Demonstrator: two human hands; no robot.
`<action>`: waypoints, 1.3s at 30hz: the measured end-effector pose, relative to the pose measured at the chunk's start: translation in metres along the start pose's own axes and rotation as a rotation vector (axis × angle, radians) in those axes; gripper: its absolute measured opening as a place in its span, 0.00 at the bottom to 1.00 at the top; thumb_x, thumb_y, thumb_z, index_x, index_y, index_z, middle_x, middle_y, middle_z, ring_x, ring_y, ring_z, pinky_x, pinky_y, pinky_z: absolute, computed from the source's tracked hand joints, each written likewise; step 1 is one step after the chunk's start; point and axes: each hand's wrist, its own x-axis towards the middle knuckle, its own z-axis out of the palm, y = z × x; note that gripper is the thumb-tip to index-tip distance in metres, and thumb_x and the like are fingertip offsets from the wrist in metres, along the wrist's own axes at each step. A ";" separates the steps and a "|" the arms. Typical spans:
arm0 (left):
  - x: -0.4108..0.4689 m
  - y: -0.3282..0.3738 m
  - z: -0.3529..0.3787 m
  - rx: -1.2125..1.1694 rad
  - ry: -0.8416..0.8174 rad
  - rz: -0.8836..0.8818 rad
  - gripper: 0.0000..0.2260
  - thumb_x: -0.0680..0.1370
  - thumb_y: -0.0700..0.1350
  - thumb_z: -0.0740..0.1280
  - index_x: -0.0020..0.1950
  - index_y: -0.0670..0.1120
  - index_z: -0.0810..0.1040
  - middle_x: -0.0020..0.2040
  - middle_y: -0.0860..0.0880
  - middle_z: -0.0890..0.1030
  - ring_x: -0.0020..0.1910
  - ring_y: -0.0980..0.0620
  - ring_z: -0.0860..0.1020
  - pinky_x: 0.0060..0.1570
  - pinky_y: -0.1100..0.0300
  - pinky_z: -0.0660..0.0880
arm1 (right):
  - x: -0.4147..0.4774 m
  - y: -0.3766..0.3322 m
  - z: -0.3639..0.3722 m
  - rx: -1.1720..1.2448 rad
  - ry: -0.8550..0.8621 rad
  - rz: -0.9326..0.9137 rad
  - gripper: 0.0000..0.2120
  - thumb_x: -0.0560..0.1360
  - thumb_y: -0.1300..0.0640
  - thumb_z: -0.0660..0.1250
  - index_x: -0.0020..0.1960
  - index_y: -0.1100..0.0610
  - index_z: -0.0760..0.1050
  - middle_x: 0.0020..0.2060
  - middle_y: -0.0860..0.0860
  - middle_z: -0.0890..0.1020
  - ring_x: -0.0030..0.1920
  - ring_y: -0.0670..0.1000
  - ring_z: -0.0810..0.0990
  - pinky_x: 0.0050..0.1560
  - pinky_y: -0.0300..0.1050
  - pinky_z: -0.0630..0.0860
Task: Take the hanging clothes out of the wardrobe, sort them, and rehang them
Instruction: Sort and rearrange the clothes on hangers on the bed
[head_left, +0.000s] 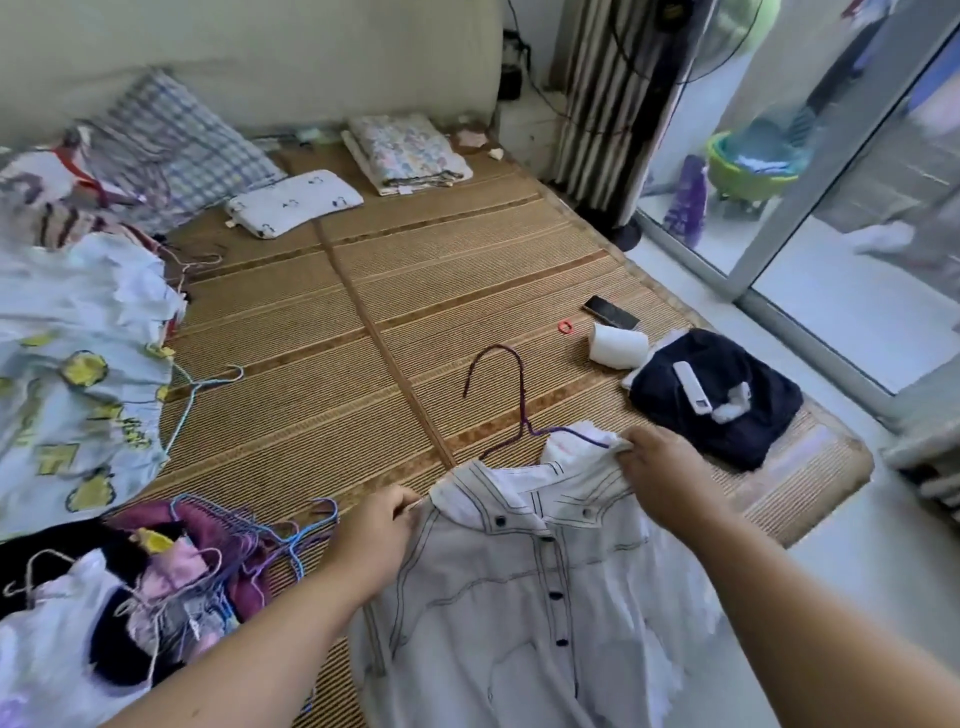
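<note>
Shirt (519, 571) lies at the near edge of the bed (426, 270), purple hanger (514, 410) half inside its collar. I hold each shoulder, left hand (374, 540) and right hand (660, 478), fingers (626, 452) pinching cloth, seemingly to square it over the hanger.

bare mat (322, 332) centre, clothes pile (78, 364) left

No legible text, brand or no. anywhere in view. Yellow block shapes on the pale blue garment (78, 374) at left may be letters, but too crumpled & blurred to read. Dark marks on the small white pillow (293, 200) likewise unreadable.
</note>
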 end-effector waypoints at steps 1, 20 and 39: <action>0.020 -0.012 0.002 0.011 0.022 -0.033 0.05 0.79 0.49 0.63 0.45 0.55 0.76 0.39 0.58 0.78 0.39 0.57 0.75 0.34 0.61 0.67 | 0.022 -0.004 0.017 0.003 -0.008 -0.025 0.06 0.77 0.56 0.62 0.41 0.52 0.70 0.36 0.49 0.73 0.42 0.56 0.74 0.41 0.45 0.67; 0.164 -0.157 0.073 0.109 0.052 -0.275 0.20 0.75 0.47 0.67 0.67 0.53 0.72 0.62 0.47 0.73 0.62 0.45 0.71 0.63 0.55 0.68 | 0.149 -0.032 0.250 -0.154 -0.339 -0.020 0.27 0.78 0.50 0.60 0.75 0.48 0.56 0.72 0.52 0.65 0.69 0.57 0.65 0.65 0.55 0.67; -0.140 -0.164 0.043 0.199 -0.142 0.097 0.21 0.75 0.51 0.65 0.68 0.55 0.70 0.64 0.48 0.72 0.64 0.46 0.70 0.64 0.58 0.66 | -0.196 -0.138 0.162 0.052 -0.397 -0.223 0.31 0.76 0.46 0.63 0.75 0.43 0.53 0.72 0.48 0.63 0.69 0.52 0.67 0.66 0.48 0.66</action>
